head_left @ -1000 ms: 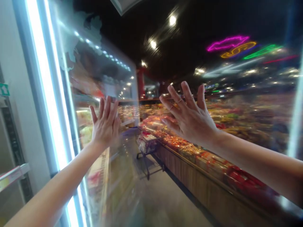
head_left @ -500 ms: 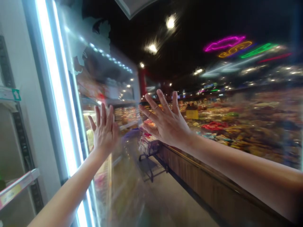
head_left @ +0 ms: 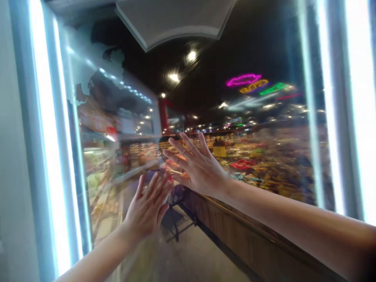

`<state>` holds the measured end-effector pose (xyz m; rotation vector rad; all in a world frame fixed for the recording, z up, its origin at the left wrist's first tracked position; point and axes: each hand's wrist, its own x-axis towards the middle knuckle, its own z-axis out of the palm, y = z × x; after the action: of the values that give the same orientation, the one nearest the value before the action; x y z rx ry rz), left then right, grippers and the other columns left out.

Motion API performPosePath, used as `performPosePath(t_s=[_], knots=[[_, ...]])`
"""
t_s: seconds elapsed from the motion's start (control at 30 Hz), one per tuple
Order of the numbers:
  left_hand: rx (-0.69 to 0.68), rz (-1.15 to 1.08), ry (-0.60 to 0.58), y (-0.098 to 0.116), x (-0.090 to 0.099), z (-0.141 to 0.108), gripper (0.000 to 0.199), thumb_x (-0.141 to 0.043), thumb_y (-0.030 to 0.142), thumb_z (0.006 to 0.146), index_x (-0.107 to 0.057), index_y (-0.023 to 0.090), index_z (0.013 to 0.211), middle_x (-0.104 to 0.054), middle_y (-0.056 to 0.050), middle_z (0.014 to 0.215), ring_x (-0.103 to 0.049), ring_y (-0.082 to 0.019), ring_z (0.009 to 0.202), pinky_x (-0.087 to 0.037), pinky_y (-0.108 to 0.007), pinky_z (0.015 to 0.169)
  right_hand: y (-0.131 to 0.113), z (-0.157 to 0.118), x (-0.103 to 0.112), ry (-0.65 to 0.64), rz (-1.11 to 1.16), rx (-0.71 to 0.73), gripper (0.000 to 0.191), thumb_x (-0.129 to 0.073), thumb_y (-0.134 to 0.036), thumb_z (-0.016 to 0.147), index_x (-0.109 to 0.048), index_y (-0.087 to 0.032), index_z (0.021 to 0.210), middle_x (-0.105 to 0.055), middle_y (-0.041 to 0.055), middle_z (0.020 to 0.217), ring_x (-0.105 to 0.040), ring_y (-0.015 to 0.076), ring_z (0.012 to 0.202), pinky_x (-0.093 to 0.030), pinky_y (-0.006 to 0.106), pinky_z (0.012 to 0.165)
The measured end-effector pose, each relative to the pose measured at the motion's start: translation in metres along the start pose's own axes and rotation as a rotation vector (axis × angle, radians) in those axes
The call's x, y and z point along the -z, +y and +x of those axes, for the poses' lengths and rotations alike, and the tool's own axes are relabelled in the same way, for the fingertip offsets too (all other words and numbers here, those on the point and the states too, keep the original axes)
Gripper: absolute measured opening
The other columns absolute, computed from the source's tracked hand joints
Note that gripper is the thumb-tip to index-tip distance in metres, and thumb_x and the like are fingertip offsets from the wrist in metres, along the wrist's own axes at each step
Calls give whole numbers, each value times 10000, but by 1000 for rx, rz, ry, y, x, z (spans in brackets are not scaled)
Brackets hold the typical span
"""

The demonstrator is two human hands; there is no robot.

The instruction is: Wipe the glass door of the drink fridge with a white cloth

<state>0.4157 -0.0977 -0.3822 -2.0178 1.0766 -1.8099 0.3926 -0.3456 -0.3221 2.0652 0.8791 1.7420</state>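
Observation:
My right hand (head_left: 199,166) is raised with its fingers spread and holds nothing. Lower and to its left, my left hand (head_left: 151,203) is also raised, fingers stretched out and slightly blurred, with nothing in it. Both palms face away from me. A clear glass pane (head_left: 117,129) with a pale decal (head_left: 85,88) lies around the left hand. Whether either hand touches glass I cannot tell. Beyond the hands stands a shopping cart (head_left: 176,225), partly hidden behind them.
Bright vertical light strips (head_left: 48,137) stand at the left, and more light strips (head_left: 331,117) at the right. A long wooden-sided display counter (head_left: 229,227) heaped with goods runs along the aisle floor (head_left: 199,262). Neon signs (head_left: 243,80) glow overhead.
My left hand has moved right and down, closer to my right hand. The view has turned right and up, bringing in the right-hand light strips; the shelf at the far left has left view.

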Motion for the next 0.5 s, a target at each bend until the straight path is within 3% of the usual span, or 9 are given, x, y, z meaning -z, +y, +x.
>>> performPosePath(t_s=[0.07,0.17,0.23,0.4,0.43,0.5], knots=[[-35,8,19,3,-4,5,739,-518,348,1006,-187,249,1659,-317,-39,1697,-106,-227,1630,36,-512,1346,23,-16,9,-23,-36,26,799,-542,-526,1016,-120,-354,1672,-232,45,1741,-128,352,1624,-126,744,1270],[169,49,115,-8,-3,45,715,-458,287,1023,-146,254,1666,-206,-79,1734,-72,-267,1632,13,-590,1329,57,-41,24,-37,-92,-17,790,-544,-536,1013,-154,-337,1670,-223,58,1743,-130,377,1619,-133,762,1256],[220,50,153,-1,-5,72,727,-455,285,1022,-126,240,1669,-166,-102,1742,-40,-292,1631,3,-621,1320,74,-58,31,-36,-117,-54,788,-536,-549,1012,-172,-313,1670,-222,71,1742,-108,383,1622,-133,773,1250],[-173,-12,92,51,-20,103,751,-544,359,989,-220,222,1653,-340,-40,1692,-131,-253,1625,24,-513,1353,113,-89,45,-81,-124,-29,802,-508,-569,1018,-143,-288,1674,-240,66,1737,-154,361,1617,-178,738,1262],[-204,-7,94,55,-21,112,746,-540,354,993,-215,238,1654,-353,-29,1686,-153,-245,1621,21,-511,1354,124,-91,49,-83,-125,-27,814,-514,-565,1017,-122,-294,1676,-237,65,1738,-157,359,1617,-178,729,1267],[-124,22,123,53,-21,137,739,-503,326,1011,-158,275,1662,-316,-42,1701,-167,-255,1618,-3,-557,1346,146,-92,55,-59,-130,-38,834,-528,-546,1017,-81,-305,1679,-212,70,1745,-138,358,1621,-175,710,1276]])
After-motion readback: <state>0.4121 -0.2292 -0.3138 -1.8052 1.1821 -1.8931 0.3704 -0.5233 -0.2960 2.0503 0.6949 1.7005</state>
